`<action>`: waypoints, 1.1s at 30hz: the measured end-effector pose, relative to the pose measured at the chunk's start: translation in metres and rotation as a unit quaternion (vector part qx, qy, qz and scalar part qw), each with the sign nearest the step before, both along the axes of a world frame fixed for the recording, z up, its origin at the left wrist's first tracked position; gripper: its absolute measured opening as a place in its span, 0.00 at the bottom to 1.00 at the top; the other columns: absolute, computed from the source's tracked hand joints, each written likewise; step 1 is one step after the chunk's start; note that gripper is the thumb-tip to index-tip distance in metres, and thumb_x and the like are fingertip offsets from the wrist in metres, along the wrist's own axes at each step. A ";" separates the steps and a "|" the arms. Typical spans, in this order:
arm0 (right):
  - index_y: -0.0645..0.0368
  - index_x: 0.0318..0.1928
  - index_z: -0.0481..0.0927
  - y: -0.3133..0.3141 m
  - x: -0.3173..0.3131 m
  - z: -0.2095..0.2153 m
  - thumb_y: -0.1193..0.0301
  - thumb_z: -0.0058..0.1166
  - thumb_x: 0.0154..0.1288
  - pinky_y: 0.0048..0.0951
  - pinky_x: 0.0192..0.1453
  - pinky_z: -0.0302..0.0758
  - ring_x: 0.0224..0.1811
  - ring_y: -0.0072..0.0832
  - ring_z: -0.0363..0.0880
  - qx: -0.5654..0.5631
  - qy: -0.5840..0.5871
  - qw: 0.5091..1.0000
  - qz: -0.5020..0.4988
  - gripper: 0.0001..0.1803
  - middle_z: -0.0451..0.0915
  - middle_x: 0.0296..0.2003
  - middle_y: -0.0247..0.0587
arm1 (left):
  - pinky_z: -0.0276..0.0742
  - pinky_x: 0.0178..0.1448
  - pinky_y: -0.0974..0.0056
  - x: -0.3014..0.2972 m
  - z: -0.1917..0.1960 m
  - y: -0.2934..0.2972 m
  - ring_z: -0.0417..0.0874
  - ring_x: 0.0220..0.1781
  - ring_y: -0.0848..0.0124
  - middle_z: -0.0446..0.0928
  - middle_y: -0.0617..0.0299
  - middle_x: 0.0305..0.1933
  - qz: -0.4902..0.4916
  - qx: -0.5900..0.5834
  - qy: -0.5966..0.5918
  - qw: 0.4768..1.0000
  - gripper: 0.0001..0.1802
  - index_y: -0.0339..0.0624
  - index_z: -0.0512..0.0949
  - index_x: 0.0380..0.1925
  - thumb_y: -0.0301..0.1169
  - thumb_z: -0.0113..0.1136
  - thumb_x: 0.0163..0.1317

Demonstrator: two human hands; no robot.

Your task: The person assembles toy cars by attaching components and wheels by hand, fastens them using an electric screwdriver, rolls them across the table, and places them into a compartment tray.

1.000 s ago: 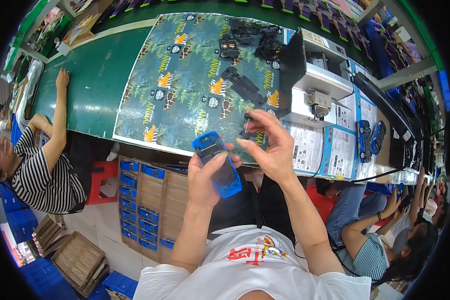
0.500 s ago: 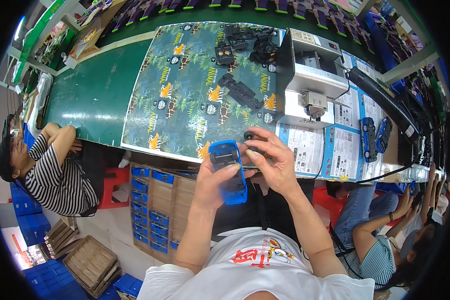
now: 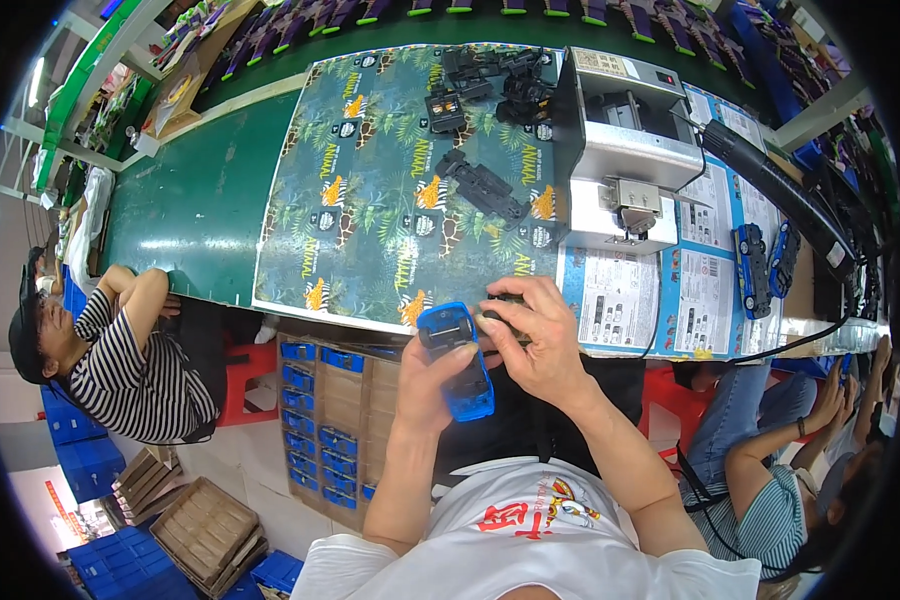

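Your left hand (image 3: 425, 385) is wrapped around one car body (image 3: 476, 388), blue with a dark underside turned up, before the table (image 3: 190, 200); your right hand (image 3: 542, 348), thumb and fingers nearly together, pinches one small dark part (image 3: 492, 315) beside it. Beyond lie one black chassis (image 3: 482, 186) and two blue cars (image 3: 752, 270).

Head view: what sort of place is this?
Probably a toy assembly line: a blue car shell in the left hand, a bench machine, purple parts lined up beyond.
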State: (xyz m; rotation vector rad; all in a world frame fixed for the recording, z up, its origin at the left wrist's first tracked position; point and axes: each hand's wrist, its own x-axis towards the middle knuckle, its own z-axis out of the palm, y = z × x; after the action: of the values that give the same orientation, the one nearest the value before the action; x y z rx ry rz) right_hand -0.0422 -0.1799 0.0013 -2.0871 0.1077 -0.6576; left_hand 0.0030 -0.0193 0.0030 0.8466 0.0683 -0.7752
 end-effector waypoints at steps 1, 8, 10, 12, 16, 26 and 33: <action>0.62 0.36 0.86 0.000 0.001 0.000 0.73 0.66 0.54 0.38 0.48 0.76 0.46 0.43 0.77 0.001 0.000 1.000 0.000 0.09 0.80 0.44 0.44 | 0.86 0.54 0.51 -0.001 -0.001 0.001 0.87 0.48 0.60 0.81 0.51 0.47 0.004 0.001 -0.002 1.000 0.24 0.34 0.72 0.58 0.22 0.61 0.60; 0.62 0.34 0.86 0.008 0.001 0.004 0.74 0.67 0.53 0.35 0.45 0.74 0.43 0.38 0.76 0.026 0.004 1.000 -0.003 0.07 0.80 0.39 0.40 | 0.85 0.53 0.53 -0.009 -0.005 0.010 0.87 0.47 0.60 0.82 0.51 0.46 0.020 0.025 -0.001 1.000 0.23 0.34 0.73 0.56 0.22 0.62 0.59; 0.62 0.33 0.86 0.009 0.000 0.002 0.75 0.67 0.53 0.33 0.43 0.73 0.41 0.35 0.75 0.029 0.007 1.000 -0.005 0.06 0.79 0.37 0.40 | 0.85 0.54 0.54 -0.010 -0.004 0.011 0.86 0.47 0.61 0.82 0.51 0.47 0.019 0.014 0.002 1.000 0.22 0.34 0.74 0.56 0.21 0.62 0.60; 0.61 0.33 0.86 0.011 -0.001 0.002 0.74 0.68 0.53 0.33 0.41 0.70 0.38 0.35 0.74 -0.007 0.010 1.000 -0.010 0.06 0.78 0.34 0.39 | 0.84 0.55 0.55 -0.010 -0.004 0.012 0.86 0.48 0.61 0.81 0.51 0.48 0.020 0.004 0.004 1.000 0.22 0.34 0.74 0.56 0.20 0.62 0.60; 0.60 0.32 0.85 0.014 0.000 0.001 0.73 0.68 0.54 0.34 0.39 0.66 0.37 0.34 0.73 -0.031 0.006 0.999 -0.011 0.06 0.77 0.33 0.39 | 0.83 0.55 0.56 -0.012 -0.006 0.013 0.86 0.48 0.62 0.82 0.52 0.46 0.027 0.013 -0.005 1.000 0.21 0.34 0.75 0.54 0.20 0.62 0.60; 0.57 0.34 0.84 0.021 -0.002 -0.003 0.73 0.63 0.59 0.32 0.38 0.60 0.23 0.28 0.71 -0.060 0.000 0.998 -0.024 0.03 0.77 0.21 0.32 | 0.83 0.52 0.59 -0.018 -0.008 0.014 0.85 0.47 0.65 0.83 0.55 0.45 0.039 0.044 -0.026 0.998 0.21 0.36 0.76 0.53 0.21 0.65 0.58; 0.64 0.38 0.84 0.008 -0.015 0.001 0.76 0.57 0.66 0.26 0.31 0.71 0.25 0.25 0.77 0.103 0.017 0.995 0.007 0.05 0.82 0.26 0.39 | 0.84 0.56 0.53 -0.010 -0.003 0.021 0.84 0.54 0.56 0.78 0.47 0.57 0.015 0.002 0.022 1.000 0.24 0.33 0.74 0.57 0.21 0.64 0.58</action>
State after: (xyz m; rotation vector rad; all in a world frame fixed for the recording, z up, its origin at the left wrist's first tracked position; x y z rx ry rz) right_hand -0.0576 -0.1721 0.0020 -1.8999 0.1728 -0.5776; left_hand -0.0068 0.0017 0.0001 0.8296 0.1217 -0.7653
